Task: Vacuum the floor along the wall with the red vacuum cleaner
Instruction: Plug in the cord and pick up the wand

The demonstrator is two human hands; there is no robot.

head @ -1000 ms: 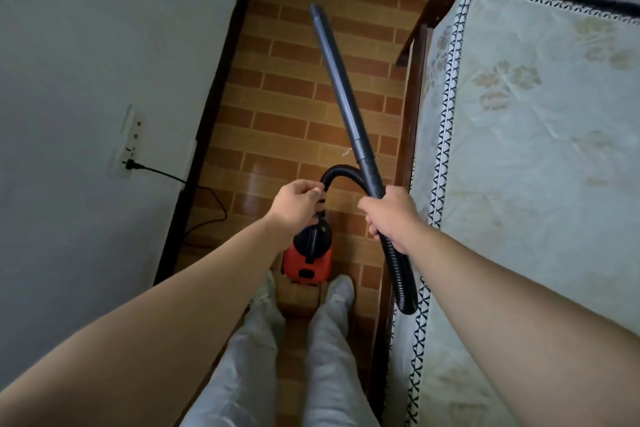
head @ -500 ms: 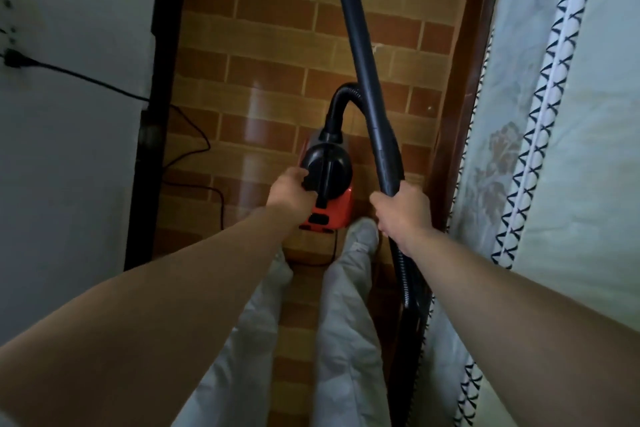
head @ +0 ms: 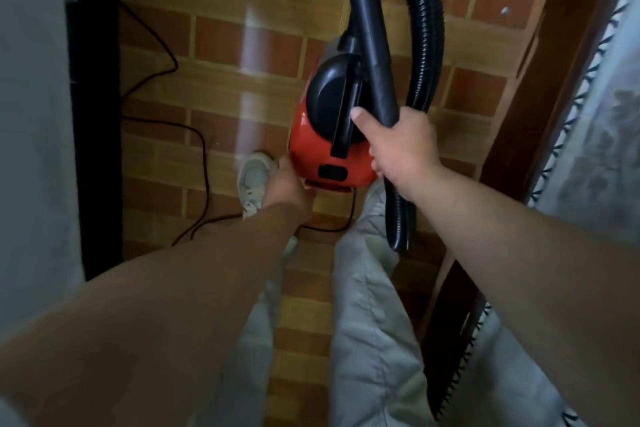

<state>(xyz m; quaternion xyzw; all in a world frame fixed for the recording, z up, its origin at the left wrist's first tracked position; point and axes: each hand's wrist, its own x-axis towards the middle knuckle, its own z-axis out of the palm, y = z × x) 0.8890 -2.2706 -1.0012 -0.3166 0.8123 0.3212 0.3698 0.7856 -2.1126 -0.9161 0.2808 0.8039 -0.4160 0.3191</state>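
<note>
Your right hand (head: pixel 398 149) wraps the wand (head: pixel 370 45) | left hand (head: pixel 287 184) behind the red vacuum cleaner (head: pixel 325 156), grip unclear | wand runs straight ahead, wall (head: pixel 34 149) on your left

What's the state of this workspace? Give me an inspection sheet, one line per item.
Surface: brick-pattern floor, glossy, with a glare streak.
Job's things: red vacuum cleaner; black wand crosses over it, ribbed hose loops beside.
Clutter: nothing seen.
Hands: left hand touches the vacuum's rear corner, fingers hidden; right hand grips the wand's lower end.
Cables: black cord loops across the floor beside the skirting towards the vacuum's rear.
Surroundings: white wall with dark skirting on the left; wooden bed frame and mattress on the right; a pale shoe by the vacuum.
</note>
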